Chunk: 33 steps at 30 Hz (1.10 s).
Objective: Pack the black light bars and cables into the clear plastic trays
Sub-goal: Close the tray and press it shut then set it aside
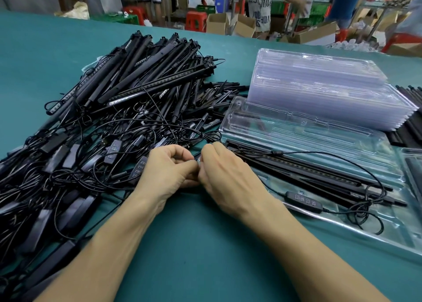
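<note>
A big heap of black light bars (141,78) and tangled cables (96,155) covers the left of the teal table. On the right lies an open clear plastic tray (356,231) holding black light bars (303,169), a cable and a button controller (304,199). My left hand (169,171) and my right hand (226,176) meet at the tray's left end. Both have curled fingers that pinch the end of a thin black bar or cable (198,156) between them. What exactly they pinch is mostly hidden.
A tall stack of empty clear trays (324,91) stands behind the open tray, with another tray (274,123) leaning in front. More black bars (408,123) lie at the far right. People, cardboard boxes and red stools fill the background beyond the table's far edge.
</note>
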Each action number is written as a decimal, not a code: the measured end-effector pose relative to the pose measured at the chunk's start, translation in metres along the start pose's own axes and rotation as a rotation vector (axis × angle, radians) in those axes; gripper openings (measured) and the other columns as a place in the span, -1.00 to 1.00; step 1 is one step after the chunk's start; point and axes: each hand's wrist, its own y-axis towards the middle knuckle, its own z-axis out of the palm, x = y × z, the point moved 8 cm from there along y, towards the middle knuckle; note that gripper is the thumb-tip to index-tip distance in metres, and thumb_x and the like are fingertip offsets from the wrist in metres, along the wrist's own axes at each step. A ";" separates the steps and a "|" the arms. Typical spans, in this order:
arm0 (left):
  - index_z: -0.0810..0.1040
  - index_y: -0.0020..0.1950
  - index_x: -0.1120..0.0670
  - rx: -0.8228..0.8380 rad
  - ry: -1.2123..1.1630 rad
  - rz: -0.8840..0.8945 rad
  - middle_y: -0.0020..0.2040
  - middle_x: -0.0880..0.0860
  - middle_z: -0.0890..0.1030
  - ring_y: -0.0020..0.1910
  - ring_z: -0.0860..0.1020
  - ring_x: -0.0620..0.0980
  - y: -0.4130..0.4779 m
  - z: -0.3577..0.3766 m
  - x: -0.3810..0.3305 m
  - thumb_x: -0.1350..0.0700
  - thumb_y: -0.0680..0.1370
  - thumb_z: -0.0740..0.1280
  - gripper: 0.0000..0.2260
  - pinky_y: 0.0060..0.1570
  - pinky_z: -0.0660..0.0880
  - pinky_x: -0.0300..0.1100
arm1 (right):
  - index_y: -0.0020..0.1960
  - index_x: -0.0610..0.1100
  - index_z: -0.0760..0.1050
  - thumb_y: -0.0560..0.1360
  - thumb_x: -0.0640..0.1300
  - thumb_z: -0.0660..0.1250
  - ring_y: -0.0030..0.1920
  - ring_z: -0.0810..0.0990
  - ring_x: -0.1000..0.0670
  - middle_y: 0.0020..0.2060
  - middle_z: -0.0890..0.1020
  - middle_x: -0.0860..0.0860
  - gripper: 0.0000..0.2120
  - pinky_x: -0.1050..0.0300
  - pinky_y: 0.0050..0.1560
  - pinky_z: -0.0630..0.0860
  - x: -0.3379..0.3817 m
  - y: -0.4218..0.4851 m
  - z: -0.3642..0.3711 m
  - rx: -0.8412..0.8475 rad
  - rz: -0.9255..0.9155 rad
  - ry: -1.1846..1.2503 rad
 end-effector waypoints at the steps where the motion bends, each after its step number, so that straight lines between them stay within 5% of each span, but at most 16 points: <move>1: 0.48 -0.23 0.18 -0.012 0.040 0.015 -0.49 0.07 0.57 -0.51 0.58 -0.03 0.000 -0.001 0.000 0.49 0.42 0.34 -0.78 -0.45 0.61 -0.14 | 0.01 -0.14 0.32 0.61 -0.13 0.14 -0.06 0.44 -0.10 -0.05 0.42 -0.06 -0.92 0.00 -0.12 0.40 0.000 0.001 -0.002 -0.010 0.003 0.005; 4: 0.52 -0.24 0.17 -0.056 0.209 0.070 -0.47 0.09 0.60 -0.49 0.61 0.03 -0.002 0.000 0.000 0.42 0.36 0.39 -0.83 -0.33 0.66 0.01 | -0.08 -0.12 0.29 0.61 -0.15 0.12 -0.19 0.38 -0.06 -0.16 0.40 -0.01 -0.90 0.06 -0.19 0.26 -0.018 0.009 -0.041 -0.223 0.088 0.101; 7: 0.55 -0.23 0.09 -0.080 0.337 0.101 -0.43 0.02 0.63 -0.50 0.63 -0.01 -0.007 0.003 -0.002 0.23 0.33 0.42 -0.90 -0.38 0.62 -0.14 | -0.07 -0.08 0.36 0.63 -0.05 0.10 -0.15 0.46 -0.13 -0.15 0.50 -0.02 -0.84 -0.05 -0.13 0.41 -0.035 0.008 -0.081 -0.400 0.098 0.086; 10: 0.53 -0.18 -0.01 -0.074 0.351 0.115 -0.39 -0.04 0.64 -0.49 0.63 -0.02 -0.006 0.006 -0.003 0.07 0.28 0.41 -0.84 -0.50 0.58 -0.13 | 0.00 -0.06 0.39 0.63 0.00 0.12 -0.03 0.52 -0.18 -0.05 0.51 -0.02 -0.84 -0.14 -0.05 0.48 -0.022 0.008 -0.060 -0.203 0.051 -0.005; 12: 0.50 -0.13 -0.07 -0.029 0.345 0.105 -0.37 -0.01 0.67 -0.45 0.64 0.03 -0.005 0.010 -0.001 0.03 0.28 0.38 -0.80 -0.41 0.63 0.00 | 0.06 -0.06 0.40 0.64 0.03 0.09 0.03 0.53 -0.18 0.01 0.51 -0.01 -0.80 -0.12 -0.04 0.49 -0.013 0.008 -0.042 -0.110 0.026 -0.050; 16: 0.45 -0.09 -0.19 0.018 0.336 0.088 -0.35 0.02 0.68 -0.36 0.66 0.10 -0.004 0.015 0.001 -0.16 0.25 0.31 -0.74 -0.23 0.64 0.19 | 0.13 -0.03 0.41 0.62 0.05 0.07 0.02 0.57 -0.10 0.04 0.52 0.02 -0.77 0.03 -0.20 0.42 -0.007 0.005 -0.035 -0.132 -0.017 -0.167; 18: 0.44 -0.07 -0.22 -0.005 0.378 0.088 -0.34 -0.02 0.68 -0.31 0.66 0.10 -0.001 0.015 0.000 -0.10 0.24 0.29 -0.72 -0.21 0.62 0.20 | 0.18 -0.04 0.39 0.59 -0.01 0.16 0.04 0.55 -0.08 0.05 0.49 0.02 -0.79 0.05 -0.25 0.35 0.001 0.000 -0.024 -0.103 -0.059 -0.199; 24: 0.47 0.00 -0.24 -0.046 0.411 0.071 -0.32 -0.11 0.68 -0.19 0.67 0.07 0.002 0.017 0.000 -0.01 0.29 0.30 -0.70 -0.11 0.62 0.14 | 0.39 -0.01 0.26 0.49 -0.08 0.25 0.12 0.44 -0.11 0.17 0.40 0.00 -0.52 -0.02 0.01 0.45 -0.013 -0.014 -0.013 -0.019 0.036 -0.255; 33: 0.55 0.03 -0.15 -0.025 0.377 0.130 -0.31 -0.17 0.69 -0.25 0.64 -0.08 -0.001 0.018 0.001 -0.13 0.31 0.46 -0.68 0.00 0.60 0.07 | 0.39 0.13 0.33 0.42 -0.28 0.25 0.14 0.45 -0.13 0.24 0.43 0.01 -0.40 -0.01 0.05 0.38 -0.076 -0.064 -0.050 -0.136 0.303 -0.407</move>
